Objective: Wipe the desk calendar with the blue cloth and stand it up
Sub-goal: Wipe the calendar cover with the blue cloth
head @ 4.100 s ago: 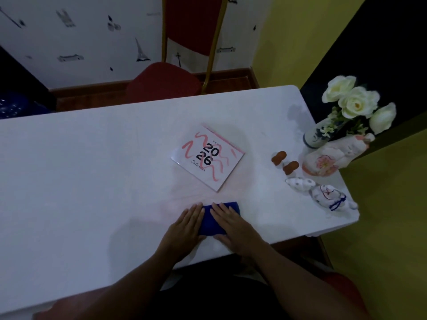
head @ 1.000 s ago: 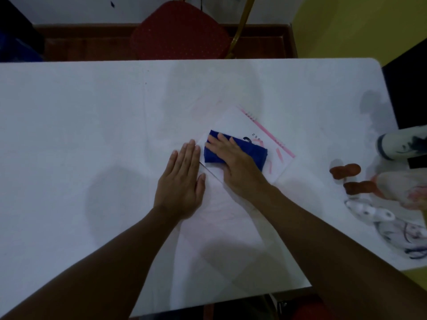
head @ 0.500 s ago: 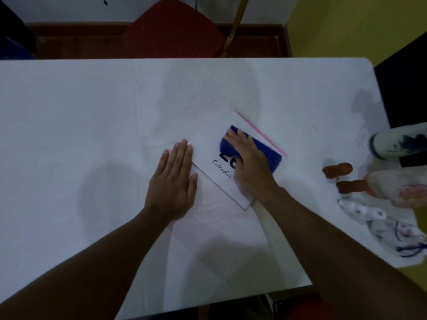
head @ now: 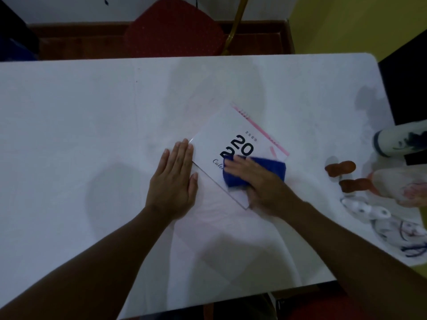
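Note:
The white desk calendar lies flat and turned at an angle on the white table, its pink spiral edge at the far right. My right hand presses the folded blue cloth onto the calendar's near right part, covering some of the printed numbers. My left hand rests flat on the table, fingers together, its fingertips against the calendar's left corner.
Two small brown figurines stand right of the calendar. Behind them are a white vase, a pink-and-white ceramic piece and white ornaments with blue cord near the table's right edge. A red chair stands across the table.
My right hand has slid the blue cloth from the calendar's far part toward its near right corner, uncovering the "20". My left hand has stayed at the calendar's left edge.

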`<action>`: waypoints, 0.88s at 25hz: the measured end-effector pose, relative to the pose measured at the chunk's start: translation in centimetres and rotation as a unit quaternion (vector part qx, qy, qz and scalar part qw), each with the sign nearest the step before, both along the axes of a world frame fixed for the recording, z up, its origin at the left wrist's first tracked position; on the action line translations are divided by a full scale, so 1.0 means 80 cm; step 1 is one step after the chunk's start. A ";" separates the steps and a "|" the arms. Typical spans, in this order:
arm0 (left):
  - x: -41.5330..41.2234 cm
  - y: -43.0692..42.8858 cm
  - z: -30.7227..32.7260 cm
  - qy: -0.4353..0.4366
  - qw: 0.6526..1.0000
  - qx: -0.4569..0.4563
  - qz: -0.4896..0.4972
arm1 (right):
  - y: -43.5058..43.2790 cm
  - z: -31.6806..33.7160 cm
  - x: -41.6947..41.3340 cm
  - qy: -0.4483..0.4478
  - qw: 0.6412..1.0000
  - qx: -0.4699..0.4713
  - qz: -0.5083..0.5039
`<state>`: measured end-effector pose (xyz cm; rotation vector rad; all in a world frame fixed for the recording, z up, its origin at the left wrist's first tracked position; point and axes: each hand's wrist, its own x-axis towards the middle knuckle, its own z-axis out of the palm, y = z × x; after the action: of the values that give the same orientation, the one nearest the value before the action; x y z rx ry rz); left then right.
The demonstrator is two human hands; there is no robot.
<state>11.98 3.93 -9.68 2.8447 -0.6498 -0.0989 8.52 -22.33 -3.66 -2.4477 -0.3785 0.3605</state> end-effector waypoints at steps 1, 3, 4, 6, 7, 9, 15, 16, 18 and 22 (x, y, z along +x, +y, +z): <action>0.000 0.000 0.000 -0.001 1.000 -0.003 -0.002 | 0.002 0.000 0.025 0.002 1.000 0.002 -0.023; 0.001 0.000 -0.001 -0.006 1.000 -0.006 -0.002 | 0.019 -0.006 0.080 0.003 0.998 0.008 -0.067; 0.001 0.000 -0.002 -0.005 1.000 -0.005 -0.001 | 0.032 -0.010 0.103 0.003 0.996 0.009 -0.084; 0.000 0.000 -0.002 0.000 1.000 -0.002 0.001 | 0.057 -0.017 0.124 -0.001 0.994 0.012 -0.108; 0.001 0.000 -0.002 0.001 1.000 0.000 0.002 | 0.065 -0.020 0.118 -0.007 0.995 0.013 -0.104; 0.000 0.000 -0.002 0.000 1.000 0.000 0.002 | 0.069 -0.020 0.076 -0.035 0.998 0.012 -0.058; -0.001 0.000 -0.001 -0.005 1.000 -0.001 0.000 | -0.012 -0.012 -0.017 -0.052 0.995 -0.003 0.089; 0.000 0.000 0.000 -0.009 1.000 -0.004 -0.002 | -0.024 -0.013 -0.004 -0.052 0.996 -0.006 0.070; 0.000 0.000 0.001 -0.015 1.000 -0.008 -0.005 | -0.029 -0.016 0.032 -0.058 0.998 -0.001 -0.027; -0.001 -0.001 0.003 -0.008 1.000 0.001 -0.005 | 0.034 -0.028 0.017 -0.054 0.977 0.009 -0.205</action>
<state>11.87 3.85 -9.41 2.8465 -0.6672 -0.0777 9.90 -19.59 -5.93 -2.4548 0.0836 0.0448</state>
